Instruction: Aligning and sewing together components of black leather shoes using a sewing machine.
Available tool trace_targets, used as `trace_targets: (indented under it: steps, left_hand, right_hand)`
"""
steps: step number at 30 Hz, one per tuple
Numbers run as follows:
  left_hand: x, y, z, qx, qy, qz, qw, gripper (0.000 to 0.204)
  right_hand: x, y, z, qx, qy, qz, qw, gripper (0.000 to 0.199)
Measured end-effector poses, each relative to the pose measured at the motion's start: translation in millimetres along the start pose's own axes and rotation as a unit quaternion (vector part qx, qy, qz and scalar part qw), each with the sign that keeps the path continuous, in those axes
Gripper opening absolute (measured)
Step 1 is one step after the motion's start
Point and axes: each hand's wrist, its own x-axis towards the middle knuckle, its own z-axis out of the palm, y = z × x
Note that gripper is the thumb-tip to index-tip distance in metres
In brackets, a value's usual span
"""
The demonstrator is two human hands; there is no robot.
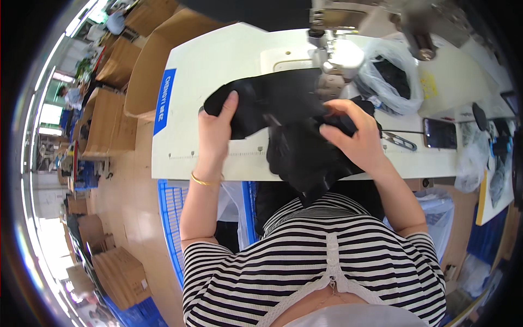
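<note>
A piece of black fabric (305, 136) lies across the white sewing table, and part of it hangs over the near edge. My left hand (216, 128) pinches its left end, thumb on top and the other fingers underneath. Close to the sewing machine's needle area (329, 60), my right hand (357, 133) grips the cloth with thumb and fingertips. The fabric's upper edge reaches the machine's presser area, but I cannot tell whether it is under the foot.
On the right of the table (218, 65) are a clear plastic bag (392, 82) with black pieces, thread snips (400, 140) and a phone (440, 133). A blue crate (173, 218) stands below left. Cardboard boxes (117, 120) line the floor at left.
</note>
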Motion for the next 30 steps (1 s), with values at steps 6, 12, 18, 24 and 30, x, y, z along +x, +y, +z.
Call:
trace_targets:
  steps: [6, 12, 18, 24, 30]
  left_hand:
    - [27, -47, -99, 0.297, 0.031, -0.127, 0.946, 0.035]
    - [-15, -42, -40, 0.327, 0.040, 0.226, 0.917, 0.008]
    - [-54, -5, 27, -0.053, -0.241, -0.238, 0.939, 0.050]
    - [-51, -16, 39, -0.051, -0.284, -0.259, 0.922, 0.056]
    - [-50, -21, 44, 0.072, -0.247, -0.221, 0.941, 0.052]
  right_hand:
    - [-15, 11, 3, -0.182, -0.082, -0.097, 0.975, 0.050]
    - [-14, 23, 4, -0.188, -0.041, -0.183, 0.964, 0.028]
    - [-23, 0, -8, -0.156, 0.067, -0.229, 0.958, 0.025]
    - [-13, 2, 8, -0.230, 0.021, -0.126, 0.965, 0.035]
    - [-9, 31, 1, -0.205, 0.028, -0.153, 0.966, 0.024]
